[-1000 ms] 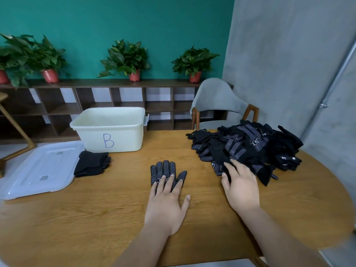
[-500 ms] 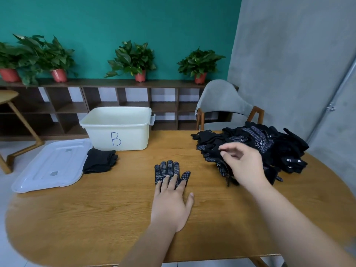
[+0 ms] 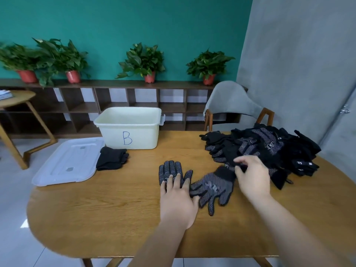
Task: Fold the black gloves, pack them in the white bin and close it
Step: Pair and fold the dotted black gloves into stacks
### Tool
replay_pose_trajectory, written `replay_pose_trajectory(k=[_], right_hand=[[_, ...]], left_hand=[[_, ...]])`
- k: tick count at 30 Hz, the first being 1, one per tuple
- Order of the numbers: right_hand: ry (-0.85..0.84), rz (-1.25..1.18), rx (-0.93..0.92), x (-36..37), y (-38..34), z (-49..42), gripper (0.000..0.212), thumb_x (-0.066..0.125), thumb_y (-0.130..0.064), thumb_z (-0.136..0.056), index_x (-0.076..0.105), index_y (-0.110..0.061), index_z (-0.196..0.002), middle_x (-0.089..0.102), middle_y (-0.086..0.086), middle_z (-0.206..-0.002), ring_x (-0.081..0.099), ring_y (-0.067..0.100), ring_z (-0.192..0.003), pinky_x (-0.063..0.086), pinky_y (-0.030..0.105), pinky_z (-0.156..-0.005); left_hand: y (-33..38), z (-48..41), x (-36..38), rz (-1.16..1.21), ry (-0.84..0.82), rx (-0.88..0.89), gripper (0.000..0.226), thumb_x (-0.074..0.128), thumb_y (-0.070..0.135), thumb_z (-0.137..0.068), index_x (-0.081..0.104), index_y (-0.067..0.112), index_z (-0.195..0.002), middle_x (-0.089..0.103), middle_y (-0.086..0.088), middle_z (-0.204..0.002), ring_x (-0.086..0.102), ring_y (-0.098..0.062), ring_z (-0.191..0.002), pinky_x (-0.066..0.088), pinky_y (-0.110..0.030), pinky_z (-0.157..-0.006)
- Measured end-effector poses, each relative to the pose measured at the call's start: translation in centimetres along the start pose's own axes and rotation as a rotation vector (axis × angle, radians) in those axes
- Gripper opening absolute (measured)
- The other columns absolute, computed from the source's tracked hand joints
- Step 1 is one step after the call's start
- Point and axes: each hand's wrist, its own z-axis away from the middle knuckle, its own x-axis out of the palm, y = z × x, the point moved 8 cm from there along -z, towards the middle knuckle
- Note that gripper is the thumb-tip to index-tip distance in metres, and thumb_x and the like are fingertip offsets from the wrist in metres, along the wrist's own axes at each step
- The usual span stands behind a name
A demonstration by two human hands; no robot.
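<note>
1. Softly does it with these: the black gloves are light, limp knit with dotted grip palms, so they will flop and bunch unless pressed flat. The cuff is the sensible place to take hold, as it is the thickest edge.
2. The left hand (image 3: 178,201) lies flat with straight fingers on the first glove (image 3: 172,171), pinning it to the table (image 3: 96,218).
3. The right hand (image 3: 252,178) is blurred, but its curled fingers appear to pinch the cuff of the second glove (image 3: 213,187), which lies palm up at 3 o'clock of the first, touching it.
4. The loose pile (image 3: 269,149) sits at 2 o'clock. The white bin (image 3: 131,130) stands open at 11 o'clock, a folded pair (image 3: 111,158) and the lid (image 3: 67,160) at 10 o'clock.
5. Half a second ago the right hand was raised over the pile and only one glove lay flat; the second has since been drawn out beside it, while the left hand has stayed put.
</note>
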Motion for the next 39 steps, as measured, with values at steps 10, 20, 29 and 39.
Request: replay_pose_trajectory(k=[10, 20, 29, 39], right_hand=[[-0.290, 0.284, -0.329, 5.0, 2.4, 5.8, 0.025, 0.056, -0.023, -0.098, 0.074, -0.035, -0.111, 0.064, -0.023, -0.122, 0.054, 0.006, -0.119, 0.039, 0.033, -0.105], [-0.107, 0.382, -0.435, 3.5, 0.5, 6.6, 0.041, 0.044, -0.044, -0.103, 0.077, -0.026, -0.086, 0.060, -0.015, -0.086, 0.051, 0.016, -0.087, 0.039, 0.036, -0.077], [-0.413, 0.162, -0.562, 6.2, -3.9, 10.6, 0.038, 0.041, -0.048, -0.109, 0.073, -0.034, -0.124, 0.056, -0.027, -0.128, 0.050, 0.001, -0.124, 0.051, 0.031, -0.100], [-0.779, 0.460, -0.186, 12.0, -4.5, 10.8, 0.080, -0.004, -0.077, -0.098, -0.001, -0.037, -0.167, -0.016, -0.011, -0.173, -0.023, 0.014, -0.158, -0.007, 0.043, -0.130]], left_hand=[[-0.1, -0.2, 0.3, 0.002, -0.008, -0.019, 0.072, 0.025, 0.064, -0.101, 0.028, 0.031, -0.166, 0.018, -0.003, -0.176, 0.005, -0.027, -0.163, 0.004, -0.049, -0.132], [-5.2, 0.3, -1.8, -0.035, 0.001, -0.078, 0.059, 0.023, 0.057, -0.107, 0.039, 0.038, -0.161, 0.033, 0.005, -0.169, 0.025, -0.026, -0.155, 0.022, -0.043, -0.126], [-7.5, 1.7, -2.0, -0.041, 0.068, -0.012, 0.060, 0.020, 0.059, -0.106, 0.037, 0.038, -0.159, 0.018, -0.007, -0.174, -0.001, -0.030, -0.162, -0.002, -0.048, -0.132], [-7.7, 0.6, 0.0, -0.145, -0.247, -0.064, 0.074, 0.005, 0.073, -0.102, -0.012, 0.040, -0.166, -0.025, -0.003, -0.173, -0.029, -0.031, -0.158, -0.011, -0.053, -0.129]])
